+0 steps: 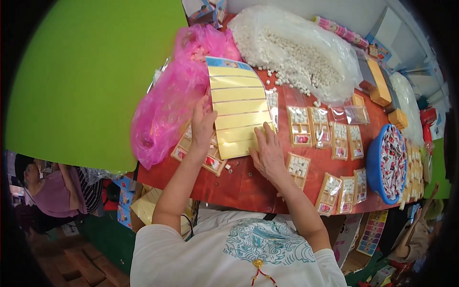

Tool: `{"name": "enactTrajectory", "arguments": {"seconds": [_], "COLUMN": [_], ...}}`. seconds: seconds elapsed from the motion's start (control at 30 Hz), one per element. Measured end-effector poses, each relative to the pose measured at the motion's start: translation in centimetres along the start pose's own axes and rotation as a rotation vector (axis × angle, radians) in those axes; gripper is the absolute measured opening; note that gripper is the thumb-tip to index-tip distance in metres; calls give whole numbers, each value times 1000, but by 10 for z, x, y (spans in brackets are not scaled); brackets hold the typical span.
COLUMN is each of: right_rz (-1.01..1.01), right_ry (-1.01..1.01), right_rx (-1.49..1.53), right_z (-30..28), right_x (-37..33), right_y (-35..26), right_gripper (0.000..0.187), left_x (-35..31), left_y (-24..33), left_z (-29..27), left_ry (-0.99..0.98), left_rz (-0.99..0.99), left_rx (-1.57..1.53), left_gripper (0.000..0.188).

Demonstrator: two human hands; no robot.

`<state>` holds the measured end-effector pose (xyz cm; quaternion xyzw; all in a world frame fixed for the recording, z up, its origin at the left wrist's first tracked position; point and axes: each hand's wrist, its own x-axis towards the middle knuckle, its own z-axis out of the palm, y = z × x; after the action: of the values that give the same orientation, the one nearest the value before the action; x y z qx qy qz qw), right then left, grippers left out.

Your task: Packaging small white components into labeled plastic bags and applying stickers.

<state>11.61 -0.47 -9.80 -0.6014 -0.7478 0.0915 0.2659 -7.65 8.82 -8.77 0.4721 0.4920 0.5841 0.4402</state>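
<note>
A yellow sheet with a blue printed top strip and several dark cross lines lies bowed in front of me, over part of the red table. My left hand is at its left edge, thumb and fingers apart. Across the lower right corner of the sheet rest the stretched fingers of my right hand, its thumb by the bottom edge. Partly under my left forearm is a wooden compartment tray with small white cubes and a red packet. Another tray of white cubes lies just right of my right hand.
A pink plastic bag slumps at the left. Loose white cubes spill from a large clear bag at the back. More compartment trays and a blue basin of small packets fill the right. Beyond the table's left end sits another person.
</note>
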Motion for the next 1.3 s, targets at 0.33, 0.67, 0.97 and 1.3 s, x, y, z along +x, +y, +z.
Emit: {"name": "enactTrajectory", "arguments": {"seconds": [0.33,0.67,0.97,1.3], "right_rz": [-112,-129,-236,-341], "right_ry": [-18,212,484,363], "right_rx": [-138,127,411,401], "right_z": [13,-37,-95,-117], "right_x": [-3,28,87,69], "right_y": [6,-4,-55,-62], "right_gripper": [50,30,19,11], "left_x": [140,97,3,-13], "left_y": [-6,57,122,136], "left_z": [10,32,26,20], "left_ry": [-165,-306,-564,-756], "left_rz": [-288,23,142,172], "left_rx": [-163,-38,68,125], "left_gripper": [33,13,16,12]}}
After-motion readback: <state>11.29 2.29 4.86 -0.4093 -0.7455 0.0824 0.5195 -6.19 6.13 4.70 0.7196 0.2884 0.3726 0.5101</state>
